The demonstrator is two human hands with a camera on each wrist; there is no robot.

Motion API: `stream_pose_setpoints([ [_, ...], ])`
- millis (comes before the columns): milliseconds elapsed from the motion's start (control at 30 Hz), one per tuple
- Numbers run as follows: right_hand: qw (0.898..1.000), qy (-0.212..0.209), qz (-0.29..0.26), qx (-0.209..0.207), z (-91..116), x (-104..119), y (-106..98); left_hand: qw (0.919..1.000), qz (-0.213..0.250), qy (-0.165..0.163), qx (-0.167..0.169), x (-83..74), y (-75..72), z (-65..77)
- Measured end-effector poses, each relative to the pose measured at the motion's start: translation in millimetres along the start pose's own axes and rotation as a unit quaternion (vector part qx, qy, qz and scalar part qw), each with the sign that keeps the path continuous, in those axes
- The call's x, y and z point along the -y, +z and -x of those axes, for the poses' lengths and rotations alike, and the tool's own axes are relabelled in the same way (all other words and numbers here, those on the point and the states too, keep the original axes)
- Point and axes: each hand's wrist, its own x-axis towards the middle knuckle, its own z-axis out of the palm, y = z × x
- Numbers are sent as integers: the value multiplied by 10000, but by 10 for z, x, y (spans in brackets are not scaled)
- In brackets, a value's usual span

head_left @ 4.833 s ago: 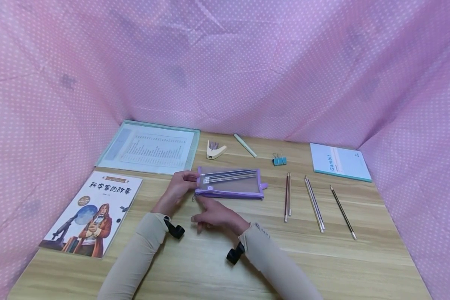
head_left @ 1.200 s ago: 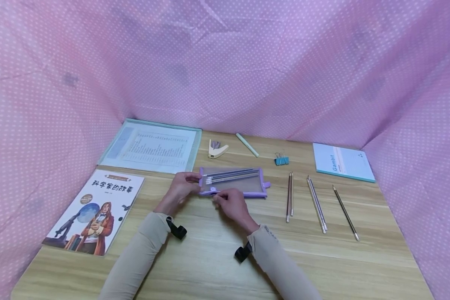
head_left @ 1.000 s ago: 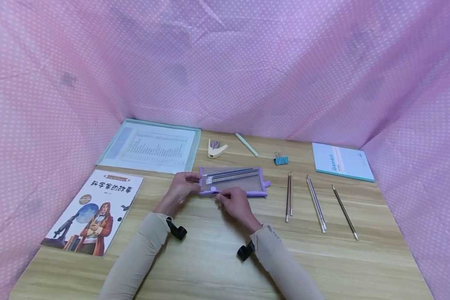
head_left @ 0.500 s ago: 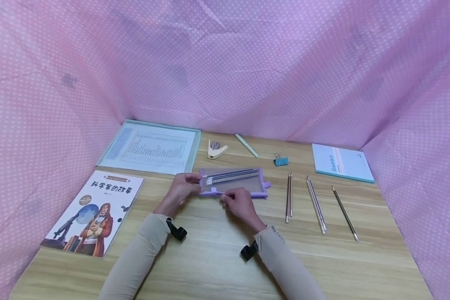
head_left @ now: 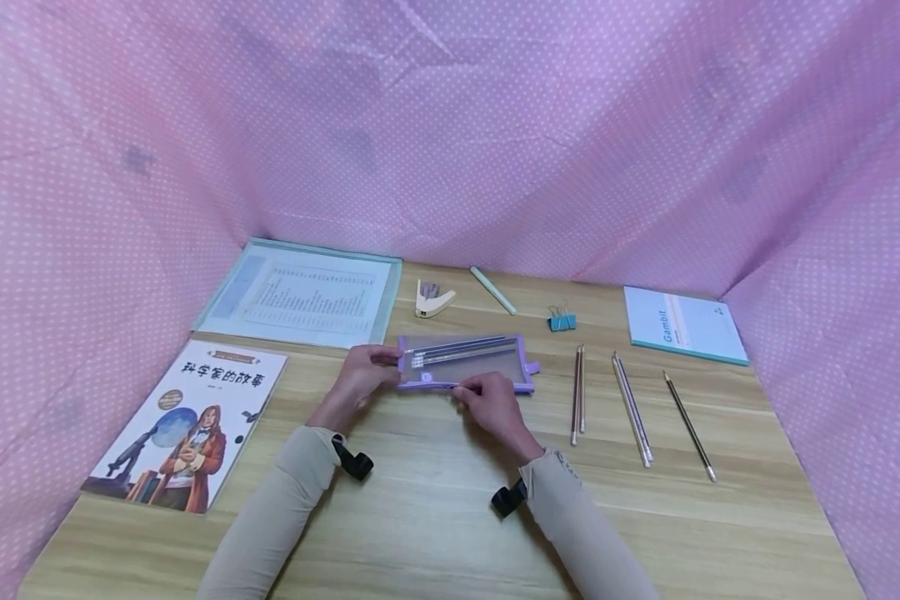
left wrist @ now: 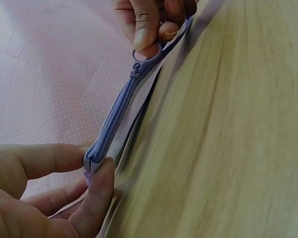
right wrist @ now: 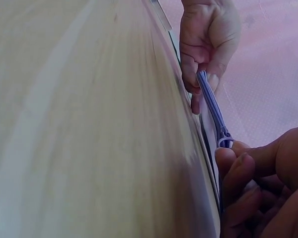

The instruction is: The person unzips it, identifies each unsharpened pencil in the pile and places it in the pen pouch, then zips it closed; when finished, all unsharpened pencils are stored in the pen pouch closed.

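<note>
A see-through pencil case (head_left: 523, 358) with purple edging lies mid-table, several pencils (head_left: 457, 355) visible inside it. My left hand (head_left: 362, 375) pinches its left end between thumb and fingers. On the near edge, my right hand (head_left: 497, 407) pinches the ring-shaped zipper pull (left wrist: 148, 61), a bit right of the case's middle. The left wrist view shows the purple zipper (left wrist: 114, 115) stretched between both hands, its teeth looking joined there. Beyond the right fingers the zipper is mostly hidden.
Loose pencils (head_left: 632, 408) lie to the right. Behind are a stapler-like cream tool (head_left: 437, 302), a pale green pen (head_left: 492, 290) and a teal binder clip (head_left: 562, 321). A book (head_left: 195, 425) and document folder (head_left: 307, 292) sit left, a notebook (head_left: 682, 325) far right.
My right hand came to the zipper pull at the case's left end and has slid it rightward along the near edge. My left hand stays at the left end.
</note>
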Motion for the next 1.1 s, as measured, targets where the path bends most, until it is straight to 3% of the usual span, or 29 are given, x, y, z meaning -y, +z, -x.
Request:
stream_pose_setpoints([
  [567, 9995, 209, -121, -209, 24, -152, -186, 9998, 147, -83, 84, 4, -16, -13],
  [1100, 9976, 608, -78, -322, 46, -302, -419, 9996, 244, 136, -25, 13, -29, -10],
])
